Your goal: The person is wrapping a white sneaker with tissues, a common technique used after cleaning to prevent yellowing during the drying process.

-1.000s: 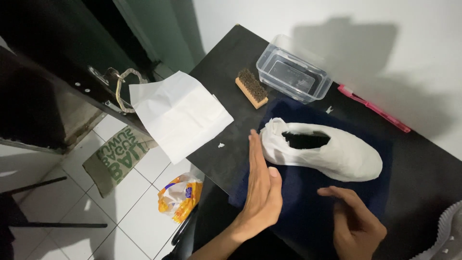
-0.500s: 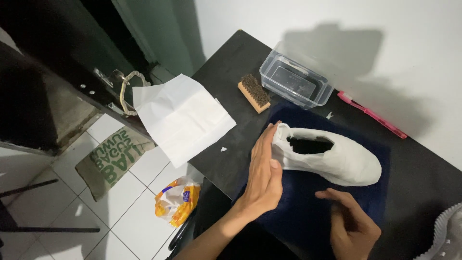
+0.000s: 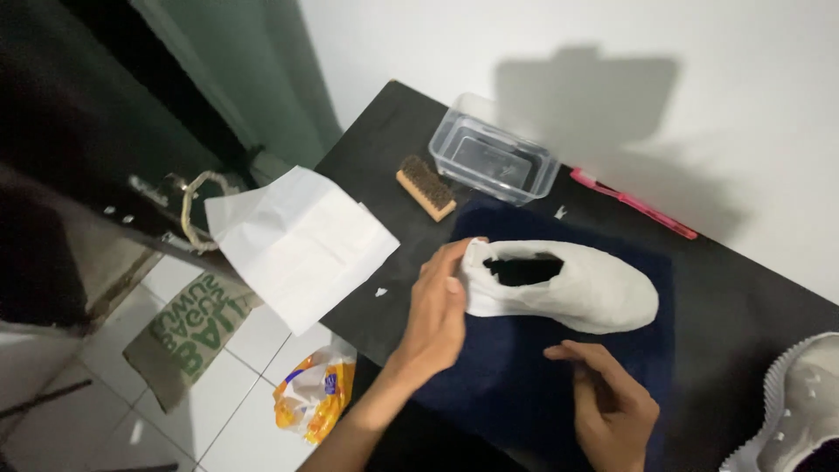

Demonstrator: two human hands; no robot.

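Observation:
A shoe wrapped in white tissue paper lies on a dark blue towel spread over a black table. My left hand cups the shoe's heel end, fingers pressed against the paper. Just in front of the shoe's middle, my right hand hovers over the towel with fingers loosely curled and nothing in it.
A wooden brush and a clear plastic tub stand at the table's back. A pink toothbrush lies near the wall. White paper sheets overhang the left edge. Another white shoe sits at right. A plastic bag lies on the floor.
My left hand moved from beside the shoe onto its heel and now presses the paper there. The right hand stayed in front of the shoe. The view shifted slightly.

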